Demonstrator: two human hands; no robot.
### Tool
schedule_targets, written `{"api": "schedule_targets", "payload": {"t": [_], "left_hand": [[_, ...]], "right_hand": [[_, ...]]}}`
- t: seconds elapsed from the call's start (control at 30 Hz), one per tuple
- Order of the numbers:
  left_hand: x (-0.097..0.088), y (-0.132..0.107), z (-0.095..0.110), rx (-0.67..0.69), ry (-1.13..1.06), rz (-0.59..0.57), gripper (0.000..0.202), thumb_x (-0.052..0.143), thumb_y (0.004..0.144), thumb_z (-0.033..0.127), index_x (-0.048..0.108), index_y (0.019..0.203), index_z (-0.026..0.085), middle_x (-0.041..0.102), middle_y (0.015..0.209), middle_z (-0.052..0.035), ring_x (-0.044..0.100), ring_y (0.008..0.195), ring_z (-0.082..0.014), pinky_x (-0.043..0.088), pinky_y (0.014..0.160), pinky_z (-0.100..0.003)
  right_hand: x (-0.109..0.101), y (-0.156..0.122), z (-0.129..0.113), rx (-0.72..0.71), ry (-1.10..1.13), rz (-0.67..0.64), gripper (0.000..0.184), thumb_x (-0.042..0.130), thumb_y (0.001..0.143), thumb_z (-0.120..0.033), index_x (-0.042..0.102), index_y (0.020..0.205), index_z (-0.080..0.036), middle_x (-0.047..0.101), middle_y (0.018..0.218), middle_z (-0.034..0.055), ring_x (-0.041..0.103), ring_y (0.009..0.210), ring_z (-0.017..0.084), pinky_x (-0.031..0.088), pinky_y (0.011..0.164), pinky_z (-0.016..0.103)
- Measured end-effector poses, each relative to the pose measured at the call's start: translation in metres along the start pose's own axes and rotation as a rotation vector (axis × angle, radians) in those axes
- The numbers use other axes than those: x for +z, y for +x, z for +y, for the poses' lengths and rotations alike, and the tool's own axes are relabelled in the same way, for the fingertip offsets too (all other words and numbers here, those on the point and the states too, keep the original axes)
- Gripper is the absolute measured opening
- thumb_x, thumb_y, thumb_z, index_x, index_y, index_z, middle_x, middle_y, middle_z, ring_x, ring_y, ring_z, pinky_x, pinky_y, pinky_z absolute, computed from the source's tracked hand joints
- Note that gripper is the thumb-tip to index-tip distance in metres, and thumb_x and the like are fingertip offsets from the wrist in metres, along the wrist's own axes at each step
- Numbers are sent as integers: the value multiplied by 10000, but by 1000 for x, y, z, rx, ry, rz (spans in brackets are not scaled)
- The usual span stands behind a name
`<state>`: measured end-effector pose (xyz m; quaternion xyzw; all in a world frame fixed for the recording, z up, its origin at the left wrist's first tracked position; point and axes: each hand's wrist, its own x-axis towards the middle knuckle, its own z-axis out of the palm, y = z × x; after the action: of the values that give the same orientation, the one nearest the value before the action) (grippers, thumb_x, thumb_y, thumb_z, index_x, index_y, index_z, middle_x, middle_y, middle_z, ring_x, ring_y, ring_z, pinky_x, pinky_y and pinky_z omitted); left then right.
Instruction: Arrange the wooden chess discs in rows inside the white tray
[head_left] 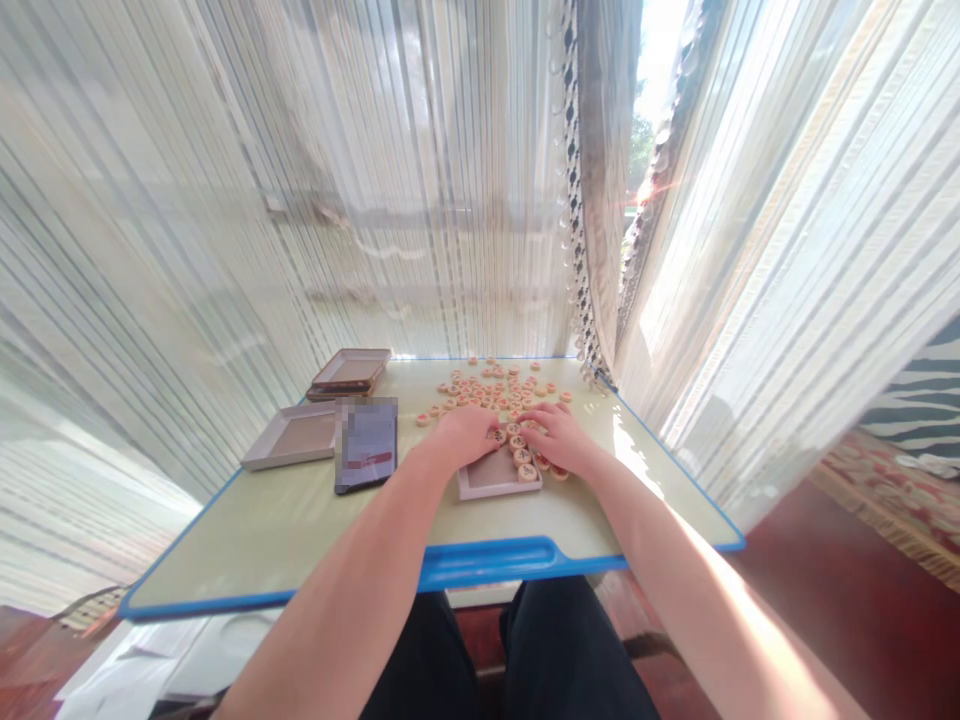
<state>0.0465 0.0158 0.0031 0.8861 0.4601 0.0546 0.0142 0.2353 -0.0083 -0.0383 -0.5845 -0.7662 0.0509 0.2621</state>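
Note:
A shallow box tray (pixel 484 480) lies on the table in front of me, with a column of round wooden xiangqi pieces (pixel 523 457) along its right side. Over the tray's far left part, my left hand (pixel 471 432) is closed, with a xiangqi piece (pixel 497 437) between thumb and fingers. My right hand (pixel 559 435) reaches over the tray's right edge, its fingers apart and touching pieces near the top of the column. Its palm hides some of the pieces beneath. Beyond both hands, many loose pieces (pixel 487 390) are scattered on the table.
To the left, a tablet (pixel 375 445) leans over an open box lid (pixel 292 437). Stacked trays (pixel 352 367) stand at the table's back left. The pale table (pixel 375 540) has a blue rim. String curtains (pixel 450 200) hang close behind and on both sides.

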Motion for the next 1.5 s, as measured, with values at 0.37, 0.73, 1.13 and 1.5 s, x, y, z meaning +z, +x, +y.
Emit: {"api": "schedule_targets", "payload": {"t": [0.37, 0.73, 1.13, 1.5], "left_hand": [[8, 2, -1, -50, -38, 55, 193, 563, 761, 374, 686, 846, 251, 696, 868, -19, 624, 837, -210, 478, 719, -296], [7, 2, -1, -29, -82, 87, 185, 548, 776, 360, 681, 828, 243, 692, 860, -23, 620, 817, -206, 470, 701, -297], [6, 0, 4, -34, -51, 77, 181, 562, 733, 352, 673, 835, 251, 686, 883, -18, 617, 827, -204, 476, 706, -295], [-1, 4, 2, -51, -614, 297, 216, 632, 708, 371, 629, 826, 190, 682, 835, -43, 623, 777, -182, 477, 707, -296]], "right_hand": [[-4, -1, -6, -24, -69, 4, 304, 468, 876, -377, 660, 1066, -238, 615, 1025, 51, 475, 1017, 203, 332, 969, 366], [-4, -2, -5, -55, -50, 44, 291, 468, 874, -301, 661, 1058, -183, 641, 989, 69, 500, 1003, 206, 356, 949, 350], [-4, 0, -2, -30, 3, 88, 261, 468, 841, -185, 686, 984, -197, 647, 1024, 59, 485, 1022, 208, 367, 942, 348], [-4, -4, -8, -222, 123, 278, 277, 528, 824, -218, 619, 1085, -223, 615, 1070, 69, 529, 1033, 212, 427, 917, 379]]}}
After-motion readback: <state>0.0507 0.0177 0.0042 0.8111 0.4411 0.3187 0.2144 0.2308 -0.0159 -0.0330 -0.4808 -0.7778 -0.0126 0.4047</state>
